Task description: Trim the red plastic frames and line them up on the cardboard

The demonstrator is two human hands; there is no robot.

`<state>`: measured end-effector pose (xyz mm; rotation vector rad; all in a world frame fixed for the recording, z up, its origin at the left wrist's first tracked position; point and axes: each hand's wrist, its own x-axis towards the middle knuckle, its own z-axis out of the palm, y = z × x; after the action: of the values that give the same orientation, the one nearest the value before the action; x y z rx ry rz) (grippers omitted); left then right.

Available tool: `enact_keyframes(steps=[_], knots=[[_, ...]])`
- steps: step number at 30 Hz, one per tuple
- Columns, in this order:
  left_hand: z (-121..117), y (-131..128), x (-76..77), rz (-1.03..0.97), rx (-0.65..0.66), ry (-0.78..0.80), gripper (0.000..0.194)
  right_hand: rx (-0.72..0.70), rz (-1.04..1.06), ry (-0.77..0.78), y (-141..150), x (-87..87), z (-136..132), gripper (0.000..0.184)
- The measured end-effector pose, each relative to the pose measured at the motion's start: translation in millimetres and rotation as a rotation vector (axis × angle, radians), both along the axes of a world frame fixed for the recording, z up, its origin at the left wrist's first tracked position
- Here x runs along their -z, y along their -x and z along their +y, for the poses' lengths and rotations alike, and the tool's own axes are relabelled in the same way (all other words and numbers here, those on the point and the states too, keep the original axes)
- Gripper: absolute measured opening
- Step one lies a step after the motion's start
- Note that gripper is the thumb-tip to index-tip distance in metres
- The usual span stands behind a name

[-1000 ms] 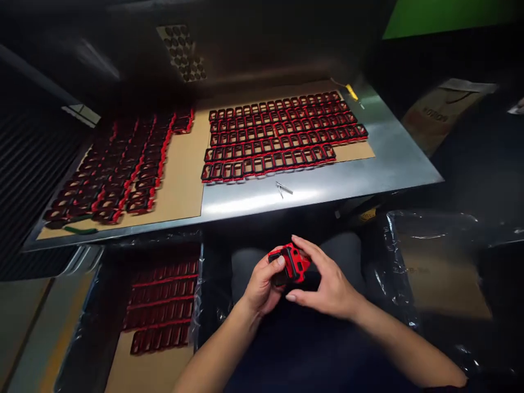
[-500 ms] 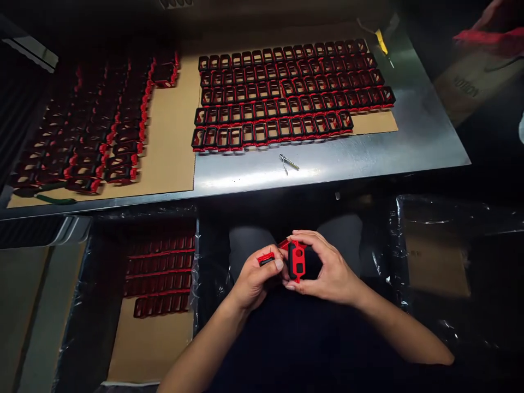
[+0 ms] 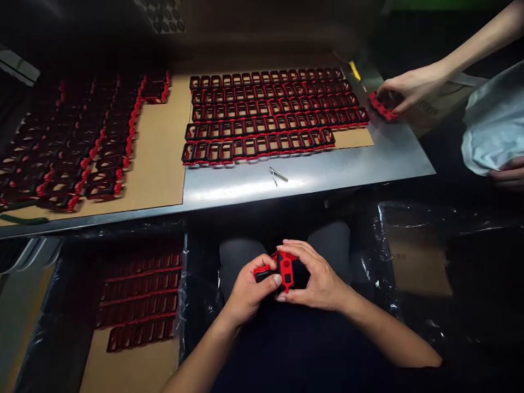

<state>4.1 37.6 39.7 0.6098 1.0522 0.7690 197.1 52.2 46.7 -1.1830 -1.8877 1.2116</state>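
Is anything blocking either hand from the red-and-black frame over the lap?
Nothing visible: the right hand holds the red-and-black frame from the right, and the left hand grips from the left.

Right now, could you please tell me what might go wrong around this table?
The red-and-black part is held by the left hand and right hand above the lap, so a slip could drop it.

The small metal tool lies near the front edge of the table and might get knocked off.

A co-worker's hand, beside the rows of frames, could nudge them.
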Motion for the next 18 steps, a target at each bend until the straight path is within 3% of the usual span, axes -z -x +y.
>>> enact_keyframes(steps=[2,6,9,13,18], knots=[[2.5,1.2,0.7,0.005,-0.009,0.001,0.041,0.023,0.089,0.121,-2.2,-0.1,0.8,0.081],[12.8,1.3,-3.0,0.01,-0.037,-0.002,0.039,0.186,0.397,0.5,-6.3,1.9,2.7,0.042],[22.0,-1.9,-8.9,0.015,-0.004,-0.022,0.038,0.252,0.589,0.685,-6.1,0.8,5.1,0.036],[31.0,-9.8,-17.2,-0.009,0.055,-0.043,0.043,0.279,0.718,0.781,-4.0,-9.0,9.8,0.036],[33.9,-16.1,-21.1,-0.008,0.039,-0.084,0.046,0.32,0.729,0.774,-4.5,-19.4,16.9,0.033]])
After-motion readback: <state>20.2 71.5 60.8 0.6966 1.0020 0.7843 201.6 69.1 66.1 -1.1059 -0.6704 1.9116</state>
